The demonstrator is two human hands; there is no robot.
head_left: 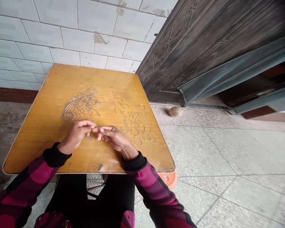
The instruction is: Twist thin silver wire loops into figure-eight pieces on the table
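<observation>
Wood-grain tabletop (45, 139) under left hand (75, 134) and right hand (115, 139); tangle of thin wire (83, 103) just beyond the left. Both pinching at the fingertips, close together; beyond and beside the right, looped wire pieces (135, 131); between the fingertips, a thin wire bit (94, 127), mostly hidden.

Single head view, looking forward and down (fairly near) over table (85, 160).

On the surface (45, 133), the wire pile (67, 115) lies just beyond the left hand (76, 134), the wire loops (138, 121) beyond and right of the right hand (112, 138).
</observation>
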